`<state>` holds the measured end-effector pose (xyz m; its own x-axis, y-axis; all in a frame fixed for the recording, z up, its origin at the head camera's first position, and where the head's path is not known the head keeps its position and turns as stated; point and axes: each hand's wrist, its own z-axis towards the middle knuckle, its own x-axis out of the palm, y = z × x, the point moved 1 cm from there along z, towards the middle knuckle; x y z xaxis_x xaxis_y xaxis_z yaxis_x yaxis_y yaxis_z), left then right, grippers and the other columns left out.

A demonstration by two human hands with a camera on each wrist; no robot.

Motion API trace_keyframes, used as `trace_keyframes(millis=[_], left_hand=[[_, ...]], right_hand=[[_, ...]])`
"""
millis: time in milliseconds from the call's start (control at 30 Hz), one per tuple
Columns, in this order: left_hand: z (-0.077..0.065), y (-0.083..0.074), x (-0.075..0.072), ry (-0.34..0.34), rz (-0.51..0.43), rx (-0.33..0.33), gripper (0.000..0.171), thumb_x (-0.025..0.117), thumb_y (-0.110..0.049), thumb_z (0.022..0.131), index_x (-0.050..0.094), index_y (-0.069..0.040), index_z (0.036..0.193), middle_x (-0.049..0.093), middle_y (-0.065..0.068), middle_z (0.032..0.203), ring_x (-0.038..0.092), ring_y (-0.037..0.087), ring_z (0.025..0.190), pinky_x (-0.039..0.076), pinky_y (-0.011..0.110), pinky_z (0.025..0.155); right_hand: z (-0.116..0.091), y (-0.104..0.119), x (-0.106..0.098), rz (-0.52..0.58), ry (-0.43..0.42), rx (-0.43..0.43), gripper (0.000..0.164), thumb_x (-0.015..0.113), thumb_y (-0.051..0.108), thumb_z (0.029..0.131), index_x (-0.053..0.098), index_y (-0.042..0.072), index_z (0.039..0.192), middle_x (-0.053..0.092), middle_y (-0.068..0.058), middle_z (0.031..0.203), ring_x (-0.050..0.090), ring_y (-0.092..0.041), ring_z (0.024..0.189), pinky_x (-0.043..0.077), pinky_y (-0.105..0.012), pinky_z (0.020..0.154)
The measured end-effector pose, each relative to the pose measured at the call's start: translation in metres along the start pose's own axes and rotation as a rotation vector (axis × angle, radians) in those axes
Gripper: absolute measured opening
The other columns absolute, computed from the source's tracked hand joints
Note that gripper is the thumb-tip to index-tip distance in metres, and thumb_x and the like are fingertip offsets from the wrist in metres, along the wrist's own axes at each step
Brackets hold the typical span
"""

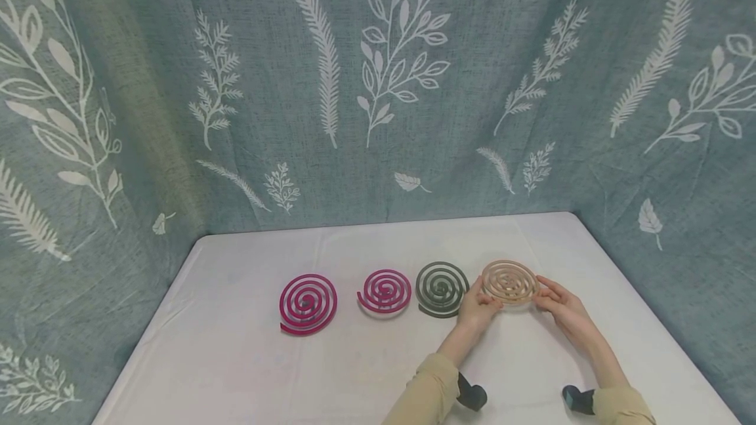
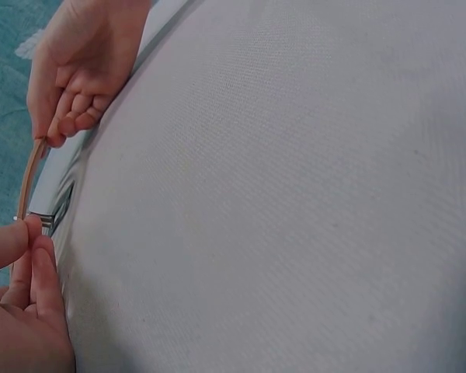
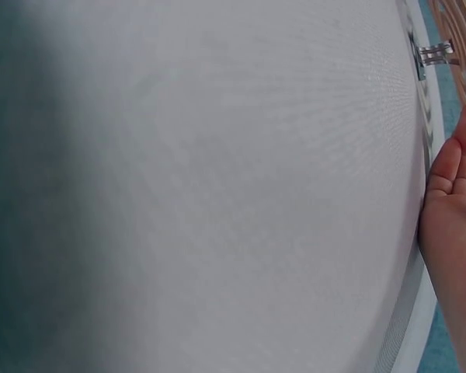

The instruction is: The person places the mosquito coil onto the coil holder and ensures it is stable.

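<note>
At the right of the head view, a tan mosquito coil [image 1: 509, 282] is held slightly above the white table by both hands. My left hand [image 1: 480, 307] pinches its left edge between thumb and fingers. Opposite it, my right hand [image 1: 565, 310] grips the right edge. A small metal stand [image 3: 436, 54] shows under the coil's middle in the right wrist view. Just left of my left hand lies a dark green coil [image 1: 441, 288]. Further left are a magenta coil [image 1: 385, 292], which looks raised over its shadow, and a larger magenta coil [image 1: 308, 302].
A white cloth covers the table [image 1: 248, 372], whose far edge meets a blue-green curtain [image 1: 331, 182] with white leaf prints. Dark wrist-worn devices [image 1: 472, 395] sit below both hands, at the sleeves.
</note>
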<state>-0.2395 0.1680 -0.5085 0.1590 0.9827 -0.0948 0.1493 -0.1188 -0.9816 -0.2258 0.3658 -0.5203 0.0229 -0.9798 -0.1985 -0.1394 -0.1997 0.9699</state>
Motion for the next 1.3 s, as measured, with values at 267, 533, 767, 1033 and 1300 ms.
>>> trace_keyframes(millis=[267,533,767,1033,1300], left_hand=[[-0.0007,0.0009,-0.0017,0.011,0.006,0.011,0.067,0.067,-0.002,0.082,0.039,-0.002,0.143,0.057,-0.002,0.07,0.044,0.002,0.059,0.037,0.011,0.054],[0.0002,0.0023,-0.002,0.011,0.009,0.014,0.067,0.067,-0.002,0.082,0.039,-0.003,0.142,0.056,-0.003,0.07,0.044,0.002,0.059,0.036,0.011,0.054],[0.0019,0.0035,-0.001,-0.001,0.01,0.019,0.066,0.067,-0.001,0.081,0.041,-0.002,0.141,0.056,-0.003,0.071,0.044,0.002,0.06,0.037,0.011,0.054],[0.0016,0.0031,-0.0007,-0.002,0.006,0.028,0.065,0.067,-0.001,0.081,0.041,-0.001,0.141,0.055,-0.003,0.07,0.045,0.002,0.06,0.037,0.011,0.054],[-0.0004,0.0014,-0.0015,-0.006,0.024,0.036,0.065,0.068,-0.002,0.081,0.042,-0.001,0.14,0.058,0.0,0.073,0.046,0.001,0.062,0.039,0.011,0.055]], right_hand=[[0.0011,-0.0003,-0.0003,-0.009,0.003,-0.001,0.07,0.055,0.018,0.095,0.015,-0.005,0.148,0.055,0.018,0.091,0.051,0.005,0.088,0.044,-0.011,0.08],[0.001,0.0,-0.0001,-0.018,-0.005,0.021,0.071,0.055,0.019,0.095,0.015,-0.005,0.148,0.054,0.016,0.092,0.051,0.004,0.087,0.044,-0.011,0.08],[0.0008,0.0007,0.0008,-0.025,-0.015,0.028,0.071,0.056,0.018,0.094,0.016,-0.004,0.148,0.055,0.016,0.091,0.051,0.003,0.086,0.043,-0.012,0.079],[0.0002,0.0019,0.0004,-0.012,-0.015,0.025,0.069,0.055,0.017,0.095,0.016,-0.005,0.148,0.055,0.018,0.09,0.051,0.003,0.085,0.043,-0.012,0.079],[0.0003,0.0022,0.0009,0.001,-0.018,0.02,0.069,0.055,0.017,0.095,0.017,-0.005,0.148,0.055,0.018,0.089,0.051,0.004,0.085,0.044,-0.012,0.078]])
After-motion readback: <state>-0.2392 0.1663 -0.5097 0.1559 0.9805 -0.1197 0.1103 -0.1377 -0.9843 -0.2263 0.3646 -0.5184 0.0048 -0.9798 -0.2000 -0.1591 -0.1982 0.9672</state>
